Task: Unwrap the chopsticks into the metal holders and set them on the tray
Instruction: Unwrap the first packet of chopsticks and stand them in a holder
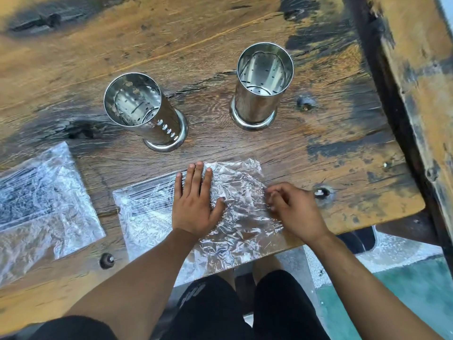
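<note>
The left hand [196, 204] lies flat, fingers straight, pressing the crinkled clear plastic chopstick packet [152, 212] at the table's near edge. The right hand [291, 209] pinches its wrap. 2 shiny perforated metal holders [144, 111] [259, 87] stand beyond.

I read this as an eatery-style setting: a weathered plank table [220, 57] carries two perforated steel cutlery holders [144, 111] [259, 87]; speckled and green-painted flooring [392, 290] lies below.

Left hand [196, 202] flat on clear plastic packet [235, 217] at wooden table [220, 33] edge; right hand [291, 212] pinches packet's right side. Two empty metal holders [144, 111] upright behind. Second packet [41, 204] left.
</note>
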Motion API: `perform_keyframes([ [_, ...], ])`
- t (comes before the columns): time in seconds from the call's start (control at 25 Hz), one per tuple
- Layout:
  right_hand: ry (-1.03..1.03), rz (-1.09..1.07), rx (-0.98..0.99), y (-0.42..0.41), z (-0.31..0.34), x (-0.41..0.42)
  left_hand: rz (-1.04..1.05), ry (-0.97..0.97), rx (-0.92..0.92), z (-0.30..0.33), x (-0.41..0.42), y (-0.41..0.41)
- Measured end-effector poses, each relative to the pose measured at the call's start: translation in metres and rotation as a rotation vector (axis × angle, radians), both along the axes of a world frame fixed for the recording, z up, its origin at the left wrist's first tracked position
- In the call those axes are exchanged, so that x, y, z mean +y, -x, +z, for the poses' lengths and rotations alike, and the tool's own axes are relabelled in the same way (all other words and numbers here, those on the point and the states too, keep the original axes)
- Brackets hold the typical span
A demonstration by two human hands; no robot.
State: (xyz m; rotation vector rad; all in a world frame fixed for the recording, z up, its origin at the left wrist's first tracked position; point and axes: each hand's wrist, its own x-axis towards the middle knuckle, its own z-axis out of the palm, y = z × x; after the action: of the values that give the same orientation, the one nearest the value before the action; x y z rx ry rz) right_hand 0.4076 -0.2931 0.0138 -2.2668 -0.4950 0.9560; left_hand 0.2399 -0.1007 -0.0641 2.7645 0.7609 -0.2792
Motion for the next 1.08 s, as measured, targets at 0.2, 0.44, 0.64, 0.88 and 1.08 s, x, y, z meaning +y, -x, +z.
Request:
perform_keyframes([
  [0.2, -0.068, -0.145, 0.195, 0.028, -0.022, 0.038, 0.01, 0.235, -0.14, 0.008, 0.009, 0.003],
  [0.44, -0.19, -0.323, 0.658, 0.028, -0.027, 0.046, 0.467, 1.085, -0.38, 0.039, 0.038, 0.004],
  [0.64, -0.243, -0.444, 0.71, 0.027, -0.031, 0.047, 0.801, 1.307, -0.676, 0.06, 0.077, 0.013],
  [0.88, -0.203, -0.323, 0.794, 0.024, -0.015, 0.057, 0.139, 0.167, -0.057, 0.049, 0.08, 0.082],
  [1.08, -0.146, 0.018, 0.839, 0.035, -0.013, 0.087, 0.175, -0.027, 0.111, 0.016, 0.072, 0.099],
])
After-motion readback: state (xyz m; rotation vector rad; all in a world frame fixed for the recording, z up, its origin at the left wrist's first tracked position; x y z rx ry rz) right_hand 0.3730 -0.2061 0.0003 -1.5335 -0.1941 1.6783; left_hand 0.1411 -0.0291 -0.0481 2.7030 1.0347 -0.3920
